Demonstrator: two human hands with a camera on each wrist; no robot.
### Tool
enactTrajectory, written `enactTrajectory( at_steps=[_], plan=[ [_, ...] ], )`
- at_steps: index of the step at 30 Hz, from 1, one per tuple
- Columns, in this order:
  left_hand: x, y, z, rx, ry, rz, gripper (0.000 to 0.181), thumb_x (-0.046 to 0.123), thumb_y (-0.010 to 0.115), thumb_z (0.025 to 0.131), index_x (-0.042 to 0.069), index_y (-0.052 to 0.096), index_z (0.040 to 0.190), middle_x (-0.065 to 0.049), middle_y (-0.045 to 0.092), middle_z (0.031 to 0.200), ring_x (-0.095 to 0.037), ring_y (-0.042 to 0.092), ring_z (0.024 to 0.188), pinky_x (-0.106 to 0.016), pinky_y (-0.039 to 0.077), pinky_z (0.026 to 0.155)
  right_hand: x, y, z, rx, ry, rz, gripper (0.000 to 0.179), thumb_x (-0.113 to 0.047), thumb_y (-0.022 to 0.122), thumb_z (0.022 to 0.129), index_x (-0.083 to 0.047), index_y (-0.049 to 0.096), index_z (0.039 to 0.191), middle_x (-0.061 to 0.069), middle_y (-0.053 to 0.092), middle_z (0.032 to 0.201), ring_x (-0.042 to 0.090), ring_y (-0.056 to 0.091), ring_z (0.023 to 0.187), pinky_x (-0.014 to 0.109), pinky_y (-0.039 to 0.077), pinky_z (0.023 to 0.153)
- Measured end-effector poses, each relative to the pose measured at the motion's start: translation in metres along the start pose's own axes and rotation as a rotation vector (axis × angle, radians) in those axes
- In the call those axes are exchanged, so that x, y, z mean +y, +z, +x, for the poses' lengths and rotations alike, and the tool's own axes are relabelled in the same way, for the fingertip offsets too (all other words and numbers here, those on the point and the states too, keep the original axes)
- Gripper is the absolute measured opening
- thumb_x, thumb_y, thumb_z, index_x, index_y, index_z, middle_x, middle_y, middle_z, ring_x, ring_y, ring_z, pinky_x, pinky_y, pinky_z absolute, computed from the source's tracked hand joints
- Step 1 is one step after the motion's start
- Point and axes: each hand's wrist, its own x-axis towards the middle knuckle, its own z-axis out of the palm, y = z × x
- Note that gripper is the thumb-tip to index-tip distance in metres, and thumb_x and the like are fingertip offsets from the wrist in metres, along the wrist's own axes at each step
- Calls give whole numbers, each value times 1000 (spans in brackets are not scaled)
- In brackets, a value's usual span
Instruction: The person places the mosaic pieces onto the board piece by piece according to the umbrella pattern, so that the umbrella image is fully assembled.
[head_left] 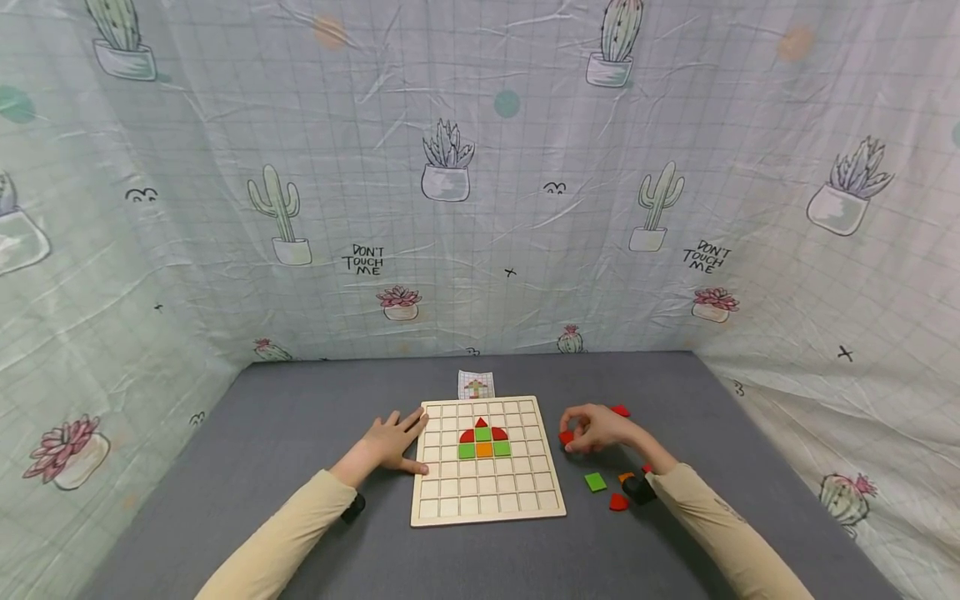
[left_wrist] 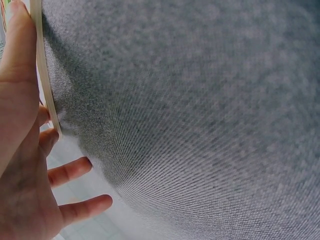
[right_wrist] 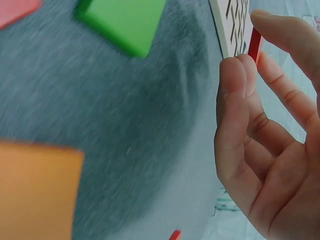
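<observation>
A wooden grid board (head_left: 450,483) lies on the grey table, with several red, green and orange tiles set in its upper middle cells. Along the board's left edge rests my left hand (head_left: 388,442), fingers spread and thumb on the rim; the left wrist view shows the thumb (left_wrist: 20,45) against the board's side. Just right of the board, my right hand (head_left: 596,427) pinches a red tile (head_left: 566,437) between thumb and fingers. In the right wrist view that red tile (right_wrist: 255,45) is seen edge-on, raised off the table.
Behind the board lies a small pattern card (head_left: 476,385). Loose tiles sit to the right: a green square (head_left: 596,482), a red tile (head_left: 618,502), an orange one (head_left: 626,477) and another red tile (head_left: 621,411). A printed curtain (head_left: 480,233) hangs around the table.
</observation>
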Motion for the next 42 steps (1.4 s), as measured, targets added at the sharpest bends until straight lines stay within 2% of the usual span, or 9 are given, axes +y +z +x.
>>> enactTrajectory(
  at_steps=[5,15,25,34,42],
  plan=[
    [-1,0,1,0,0,1,93,64,53,73,12,20,143,-6,17,150,-42,25,130,-60,26,97,-6,3,10,-17,-20,-20,25,-14,67,79,-3,58,99,18,61,65,18,48,48,28,38,44],
    [-1,1,2,11,-2,9,94,65,53,72,12,21,143,-6,17,150,-42,25,131,-59,27,97,-16,12,24,-33,-12,-68,24,-10,69,77,-8,59,98,9,59,64,10,45,47,22,37,44],
    [-3,2,2,17,3,10,94,65,53,73,12,21,143,-6,17,150,-42,26,130,-60,27,96,-31,21,37,-54,19,-104,26,-4,67,75,-11,60,98,7,55,70,13,44,49,26,39,46],
    [-1,2,1,20,-2,12,94,65,53,72,12,22,143,-6,19,150,-42,27,130,-59,28,96,-36,31,52,-63,57,-150,29,-3,70,73,-15,61,97,2,55,69,11,50,49,23,41,45],
    [-1,4,2,17,-9,10,94,65,53,72,12,22,143,-6,19,150,-41,26,130,-59,28,96,-39,37,56,-85,24,-138,27,-1,69,73,-12,62,97,4,54,70,12,47,49,23,40,45]
  ],
)
